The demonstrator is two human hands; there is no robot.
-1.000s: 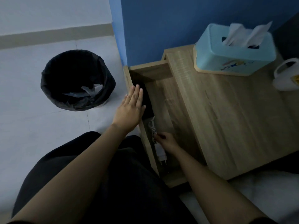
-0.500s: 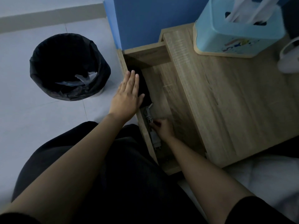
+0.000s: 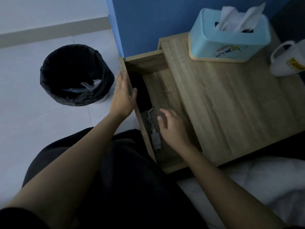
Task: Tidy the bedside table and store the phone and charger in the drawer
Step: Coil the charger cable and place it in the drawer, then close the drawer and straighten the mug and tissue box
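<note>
The wooden drawer of the bedside table stands pulled out. A black phone lies inside along the drawer's front panel. Nearer to me in the drawer rests a grey charger with its coiled cable. My left hand lies flat on the outside of the drawer front, fingers together, holding nothing. Above the drawer, just right of the charger, my right hand hovers with fingers spread and empty.
A light blue tissue box stands at the back of the tabletop and a white mug at its right edge. A black-lined waste bin sits on the floor to the left. White bedding lies at lower right.
My right hand has let go of the charger, risen out of the drawer and spread its fingers. My left hand has slid from the phone side to the outer face of the drawer front.
</note>
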